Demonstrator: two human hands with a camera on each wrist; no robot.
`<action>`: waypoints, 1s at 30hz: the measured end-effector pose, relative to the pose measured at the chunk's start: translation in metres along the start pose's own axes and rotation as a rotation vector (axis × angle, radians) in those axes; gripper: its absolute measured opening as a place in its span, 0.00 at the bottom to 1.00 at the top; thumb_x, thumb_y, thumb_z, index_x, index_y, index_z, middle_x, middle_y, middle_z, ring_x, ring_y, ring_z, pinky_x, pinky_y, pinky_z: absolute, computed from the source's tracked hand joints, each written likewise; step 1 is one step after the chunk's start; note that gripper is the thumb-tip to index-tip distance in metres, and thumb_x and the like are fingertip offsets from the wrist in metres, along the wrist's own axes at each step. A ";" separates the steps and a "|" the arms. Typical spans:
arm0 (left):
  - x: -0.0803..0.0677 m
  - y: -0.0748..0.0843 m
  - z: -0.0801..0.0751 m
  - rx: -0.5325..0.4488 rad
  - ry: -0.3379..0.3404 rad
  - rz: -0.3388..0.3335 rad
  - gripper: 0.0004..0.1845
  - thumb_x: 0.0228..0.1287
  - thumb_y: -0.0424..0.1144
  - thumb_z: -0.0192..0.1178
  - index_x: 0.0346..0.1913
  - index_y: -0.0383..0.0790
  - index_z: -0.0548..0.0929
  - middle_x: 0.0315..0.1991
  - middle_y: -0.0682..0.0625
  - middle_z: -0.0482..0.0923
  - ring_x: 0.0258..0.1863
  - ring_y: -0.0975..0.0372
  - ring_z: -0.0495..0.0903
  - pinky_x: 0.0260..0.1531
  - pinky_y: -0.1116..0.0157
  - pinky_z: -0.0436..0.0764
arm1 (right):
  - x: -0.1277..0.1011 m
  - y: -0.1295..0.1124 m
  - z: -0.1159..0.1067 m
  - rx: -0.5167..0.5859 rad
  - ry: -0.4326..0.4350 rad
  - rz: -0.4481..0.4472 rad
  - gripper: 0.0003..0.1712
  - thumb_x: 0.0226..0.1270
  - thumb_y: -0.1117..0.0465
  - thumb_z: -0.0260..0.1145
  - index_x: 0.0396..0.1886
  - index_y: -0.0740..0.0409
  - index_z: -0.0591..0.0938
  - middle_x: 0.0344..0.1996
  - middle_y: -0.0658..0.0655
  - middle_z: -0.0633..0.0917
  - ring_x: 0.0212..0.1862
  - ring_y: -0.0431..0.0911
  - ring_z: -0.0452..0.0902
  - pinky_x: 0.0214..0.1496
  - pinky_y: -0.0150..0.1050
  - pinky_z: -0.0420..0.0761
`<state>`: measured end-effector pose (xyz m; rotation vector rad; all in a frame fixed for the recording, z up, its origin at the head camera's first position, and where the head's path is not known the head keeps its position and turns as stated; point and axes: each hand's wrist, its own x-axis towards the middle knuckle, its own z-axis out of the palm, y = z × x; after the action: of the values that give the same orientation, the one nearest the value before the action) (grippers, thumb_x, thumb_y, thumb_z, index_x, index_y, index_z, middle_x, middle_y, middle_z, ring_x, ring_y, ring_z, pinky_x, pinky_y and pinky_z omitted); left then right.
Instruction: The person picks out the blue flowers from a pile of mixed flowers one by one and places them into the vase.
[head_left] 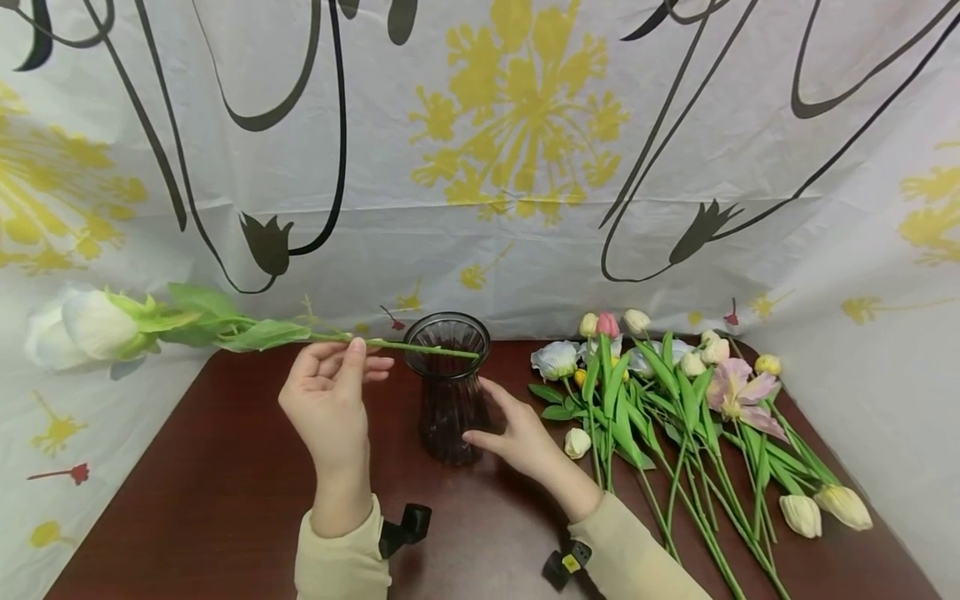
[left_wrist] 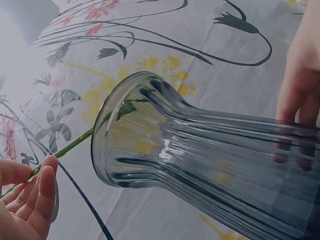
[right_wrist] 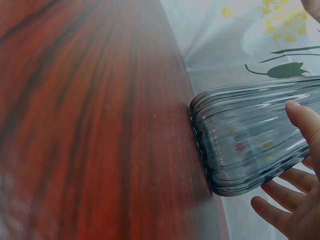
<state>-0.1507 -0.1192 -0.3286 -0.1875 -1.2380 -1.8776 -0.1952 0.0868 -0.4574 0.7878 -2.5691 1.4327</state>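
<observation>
A white flower (head_left: pixel 90 325) with green leaves lies nearly level at the left of the head view. My left hand (head_left: pixel 330 408) pinches its long green stem (head_left: pixel 397 344) between thumb and fingers. The stem's bare end overlaps the mouth of a dark, ribbed glass vase (head_left: pixel 450 417), which stands upright on the table. In the left wrist view the stem (left_wrist: pixel 75 144) crosses the vase's flared rim (left_wrist: pixel 95 145). My right hand (head_left: pixel 528 437) holds the vase from its right side, thumb on the near face and fingers round the back.
Several artificial flowers, white and pink tulips, a pale blue bloom (head_left: pixel 555 360) and a pink lily (head_left: pixel 741 393) among them, lie in a pile on the right of the dark red wooden table (head_left: pixel 210 483). A patterned white sheet (head_left: pixel 360 183) hangs behind and at both sides.
</observation>
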 end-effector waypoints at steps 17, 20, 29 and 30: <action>-0.004 -0.010 0.005 0.268 -0.132 0.053 0.04 0.58 0.21 0.63 0.32 0.32 0.82 0.26 0.34 0.81 0.21 0.58 0.83 0.24 0.67 0.82 | 0.001 -0.002 -0.002 -0.012 -0.005 -0.007 0.46 0.54 0.56 0.76 0.71 0.55 0.65 0.60 0.57 0.76 0.60 0.49 0.72 0.58 0.49 0.73; -0.004 -0.011 0.004 0.295 -0.155 0.063 0.04 0.58 0.21 0.62 0.32 0.31 0.82 0.26 0.35 0.82 0.21 0.56 0.83 0.24 0.67 0.82 | 0.001 -0.002 -0.002 -0.016 -0.011 0.000 0.46 0.54 0.56 0.76 0.71 0.55 0.65 0.60 0.57 0.76 0.61 0.49 0.71 0.59 0.49 0.73; -0.005 -0.014 0.001 0.440 -0.197 0.069 0.01 0.58 0.25 0.65 0.31 0.31 0.83 0.24 0.42 0.83 0.20 0.63 0.81 0.19 0.72 0.76 | 0.000 -0.001 -0.001 -0.007 -0.016 0.013 0.45 0.54 0.56 0.76 0.71 0.55 0.65 0.61 0.57 0.76 0.61 0.49 0.72 0.58 0.49 0.73; -0.005 -0.014 0.001 0.448 -0.197 0.067 0.01 0.58 0.25 0.66 0.31 0.31 0.83 0.23 0.43 0.83 0.20 0.63 0.80 0.19 0.72 0.76 | 0.000 -0.001 -0.001 -0.006 -0.015 0.012 0.45 0.54 0.56 0.76 0.71 0.56 0.65 0.61 0.57 0.76 0.61 0.49 0.72 0.58 0.48 0.73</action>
<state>-0.1577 -0.1136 -0.3407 -0.1711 -1.7303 -1.5058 -0.1946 0.0871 -0.4557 0.7866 -2.5928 1.4274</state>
